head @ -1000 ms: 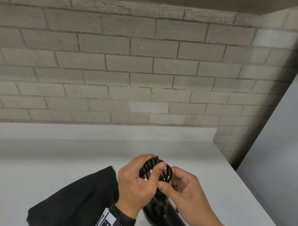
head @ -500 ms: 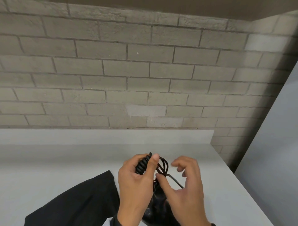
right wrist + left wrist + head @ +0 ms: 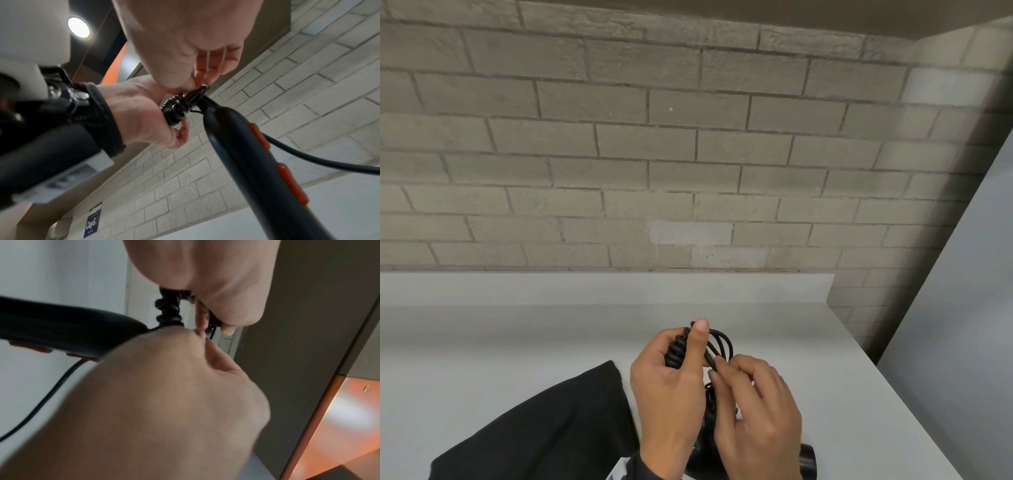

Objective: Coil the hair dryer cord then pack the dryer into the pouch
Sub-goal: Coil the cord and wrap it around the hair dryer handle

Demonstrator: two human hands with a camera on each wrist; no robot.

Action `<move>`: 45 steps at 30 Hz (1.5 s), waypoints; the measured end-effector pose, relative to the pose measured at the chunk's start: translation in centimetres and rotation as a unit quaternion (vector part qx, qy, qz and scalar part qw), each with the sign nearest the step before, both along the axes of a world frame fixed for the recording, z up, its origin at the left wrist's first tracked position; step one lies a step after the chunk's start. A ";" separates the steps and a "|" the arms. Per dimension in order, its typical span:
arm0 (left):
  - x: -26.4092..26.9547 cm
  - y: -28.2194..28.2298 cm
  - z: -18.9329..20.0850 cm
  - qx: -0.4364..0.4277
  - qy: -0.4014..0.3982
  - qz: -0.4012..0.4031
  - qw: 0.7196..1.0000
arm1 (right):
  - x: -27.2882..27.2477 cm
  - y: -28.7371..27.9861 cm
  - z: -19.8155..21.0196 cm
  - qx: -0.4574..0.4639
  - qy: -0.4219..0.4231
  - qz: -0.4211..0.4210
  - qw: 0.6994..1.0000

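Left hand (image 3: 671, 383) grips coiled cord (image 3: 717, 344), thumb up over the loops. Right hand (image 3: 753, 411) pinches a strand at the coil's 5 o'clock. Dryer (image 3: 257, 162) hangs below both hands. Pouch (image 3: 544, 428) lies at 8 o'clock on table (image 3: 482, 342).

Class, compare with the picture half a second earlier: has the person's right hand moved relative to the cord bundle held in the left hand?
Yes. The right hand, earlier spread beside the cord bundle, has closed in leftward and now pinches a strand at the left hand.

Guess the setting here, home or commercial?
Probably a commercial or institutional room, not a home: painted brick wall, plain white counter, recessed ceiling light and a posted sign on the wall.
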State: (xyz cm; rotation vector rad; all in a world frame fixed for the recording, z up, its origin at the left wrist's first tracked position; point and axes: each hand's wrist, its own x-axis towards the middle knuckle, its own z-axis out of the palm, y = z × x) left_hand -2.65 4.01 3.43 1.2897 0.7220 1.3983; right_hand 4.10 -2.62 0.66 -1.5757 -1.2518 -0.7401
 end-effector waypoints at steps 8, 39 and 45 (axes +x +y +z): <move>-0.1 1.4 -1.1 0.172 0.071 0.057 0.981 | -0.2 -1.3 2.7 -0.079 0.334 0.102 0.934; -1.6 3.8 -0.6 0.399 0.160 -0.056 0.901 | 1.5 -3.2 3.3 -0.113 0.318 0.163 0.927; -1.6 3.8 -0.2 0.430 0.168 -0.048 0.886 | 3.4 -3.6 6.2 -0.162 0.494 0.247 0.817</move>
